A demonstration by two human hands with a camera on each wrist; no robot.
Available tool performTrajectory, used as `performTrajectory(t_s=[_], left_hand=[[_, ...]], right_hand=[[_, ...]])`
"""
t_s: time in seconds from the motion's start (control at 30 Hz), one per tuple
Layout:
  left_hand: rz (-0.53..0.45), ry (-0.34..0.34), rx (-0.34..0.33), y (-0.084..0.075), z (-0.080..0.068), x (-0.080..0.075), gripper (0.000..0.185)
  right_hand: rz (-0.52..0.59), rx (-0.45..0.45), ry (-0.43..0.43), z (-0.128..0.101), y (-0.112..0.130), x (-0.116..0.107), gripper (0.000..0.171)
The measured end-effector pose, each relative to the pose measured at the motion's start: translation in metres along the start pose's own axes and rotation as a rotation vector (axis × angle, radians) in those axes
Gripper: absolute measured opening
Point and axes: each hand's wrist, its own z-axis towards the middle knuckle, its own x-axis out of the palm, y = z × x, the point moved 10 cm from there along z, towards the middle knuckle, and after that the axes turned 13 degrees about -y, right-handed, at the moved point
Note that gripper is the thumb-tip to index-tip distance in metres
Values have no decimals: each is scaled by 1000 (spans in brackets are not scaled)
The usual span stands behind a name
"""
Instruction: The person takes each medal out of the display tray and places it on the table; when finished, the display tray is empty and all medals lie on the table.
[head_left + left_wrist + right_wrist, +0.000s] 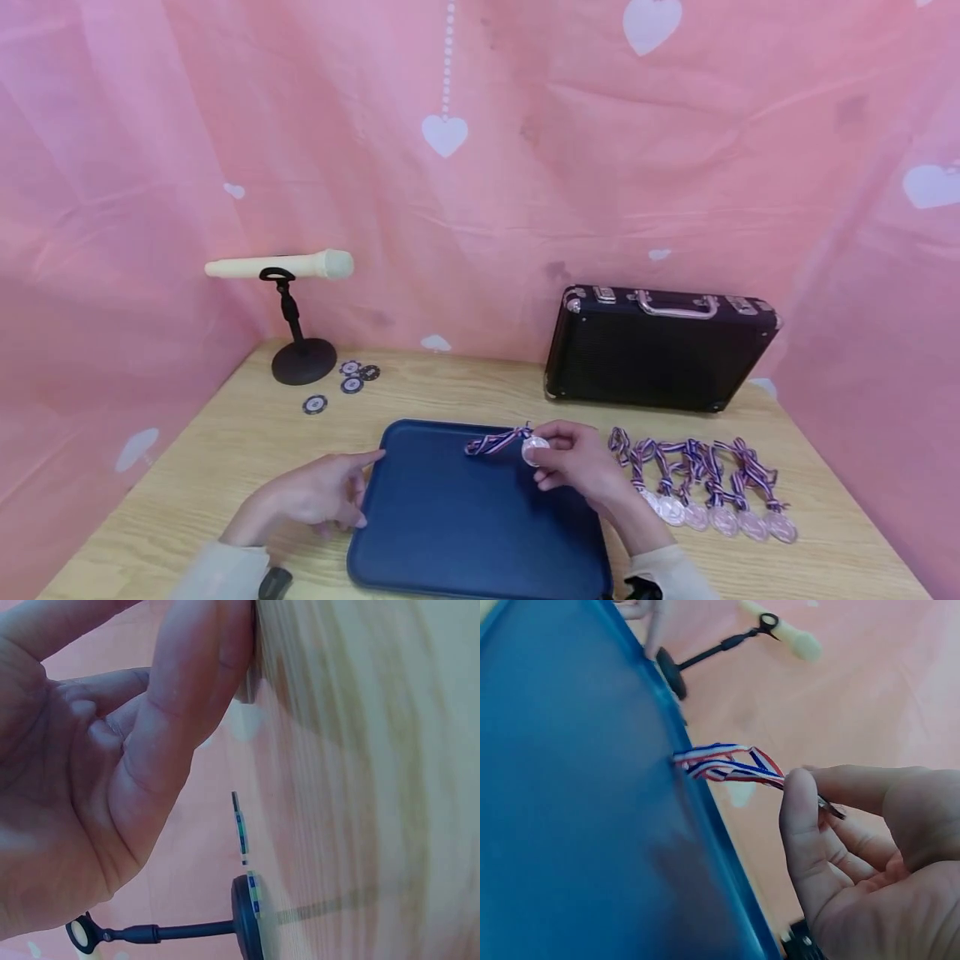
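1. Pinching a silver medal (534, 451) between thumb and fingertips, the right hand (573, 463) holds it just above the far right part of a blue tray (450, 533).
2. From the medal a red, white and blue ribbon (497, 442) runs leftward, its folded end lying on the tray near the far rim; in the right wrist view the ribbon (727, 763) leads from the pinching fingers (802, 817) down to the tray's edge (675, 742).
3. Lying on the wooden table (195, 467) at the tray's left edge, the left hand (322, 496) holds nothing. Its fingers are relaxed and loosely bent, with the index finger reaching to the tray's rim.
4. In the left wrist view the left hand (112, 772) shows an empty palm, one fingertip pressed against the table.
5. To the right of the tray, a row of medals (712, 492) with matching ribbons lies on the table, just beside the right wrist.
6. Behind that row stands a closed black case (660, 350) with a metal handle, upright against the pink backdrop.
7. At the far left, a cream microphone (281, 266) lies level in a black stand (300, 354).
8. Four poker chips (352, 379) lie near the base of the stand.
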Motion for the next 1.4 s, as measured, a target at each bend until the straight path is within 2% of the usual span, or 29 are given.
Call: performTrajectory(t_s=[0.2, 0.4, 0.47, 0.73, 0.93, 1.1, 1.27, 1.33, 1.4], left_hand=[[-15, 4, -2, 4, -6, -5, 97], [-14, -5, -11, 9, -11, -11, 97], [-22, 0, -11, 10, -11, -11, 97], [-24, -4, -40, 13, -12, -9, 97], [-13, -8, -40, 12, -12, -10, 98], [-15, -2, -40, 12, -12, -12, 98], [-15, -4, -67, 18, -13, -10, 98], [-14, -7, -78, 19, -14, -10, 98], [-15, -14, -85, 20, -13, -11, 98]], right_hand=[[50, 23, -100, -5, 6, -40, 35], [174, -13, -179, -11, 16, -87, 18], [225, -24, -200, -14, 16, -107, 18], [360, -76, -269, -29, 3, -192, 33], [428, -25, -339, -43, -18, -243, 32], [541, 18, -401, -45, -34, -271, 25], [646, 61, -469, -49, -44, -288, 25], [671, 62, -508, -51, -48, -295, 24], [639, 68, -563, -52, -55, -303, 24]])
